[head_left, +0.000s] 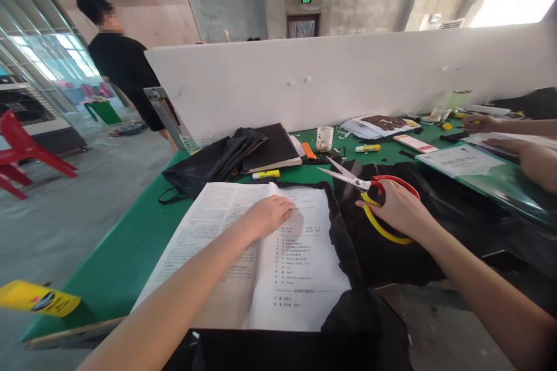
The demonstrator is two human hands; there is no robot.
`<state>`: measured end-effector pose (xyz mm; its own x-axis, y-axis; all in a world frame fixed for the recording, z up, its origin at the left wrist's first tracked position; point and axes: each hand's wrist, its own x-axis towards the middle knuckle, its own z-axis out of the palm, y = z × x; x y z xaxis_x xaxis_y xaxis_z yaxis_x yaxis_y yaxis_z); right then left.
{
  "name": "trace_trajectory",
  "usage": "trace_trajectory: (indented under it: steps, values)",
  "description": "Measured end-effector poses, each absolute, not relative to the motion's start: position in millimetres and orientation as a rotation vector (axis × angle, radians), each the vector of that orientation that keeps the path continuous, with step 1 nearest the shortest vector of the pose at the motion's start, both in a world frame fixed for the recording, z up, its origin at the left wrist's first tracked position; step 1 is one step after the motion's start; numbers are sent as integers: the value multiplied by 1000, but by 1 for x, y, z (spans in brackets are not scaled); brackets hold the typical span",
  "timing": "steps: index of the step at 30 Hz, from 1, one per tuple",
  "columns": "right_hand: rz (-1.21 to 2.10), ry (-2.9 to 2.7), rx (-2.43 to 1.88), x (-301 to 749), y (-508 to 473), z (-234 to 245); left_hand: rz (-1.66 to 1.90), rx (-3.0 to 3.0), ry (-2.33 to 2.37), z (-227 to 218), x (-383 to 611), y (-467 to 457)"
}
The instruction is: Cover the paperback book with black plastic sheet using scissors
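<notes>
My left hand (268, 215) lies on the printed pages of an open book (300, 266), with its fingers resting flat near the fold. Black sheet material (354, 264) with a ragged edge borders the right page and shows underneath it. To the right, my right hand (398, 208) grips a pair of scissors (354, 181) by its red and yellow handles. Their blades are spread apart and point left, above more black material (391, 255). Part of the left page is hidden by my left forearm.
A yellow glue bottle (41, 298) lies at the left edge of the green table (117, 243). Behind the book are a black bag (213, 156), a black notebook (270, 148), glue sticks (266, 174) and a small cup (324, 139). Another person's hands (528, 151) work at right, by a green folder (491, 174).
</notes>
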<state>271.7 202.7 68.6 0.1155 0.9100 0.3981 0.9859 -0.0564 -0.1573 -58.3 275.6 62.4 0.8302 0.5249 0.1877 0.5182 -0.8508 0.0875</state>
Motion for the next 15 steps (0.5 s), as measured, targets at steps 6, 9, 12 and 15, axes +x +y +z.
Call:
trace_trajectory:
  steps: [6,9,12,15]
  values:
    - [-490,-1896,-2000,277,234,61,402,2988,848,59,-51,298]
    - [-616,-1882,-2028,277,243,60,471,2968,925,56,-47,308]
    - [-739,-1850,-2061,277,248,57,558,2926,1023,52,-44,310]
    - [-799,-1819,-2089,280,250,50,608,2894,1044,51,-42,306]
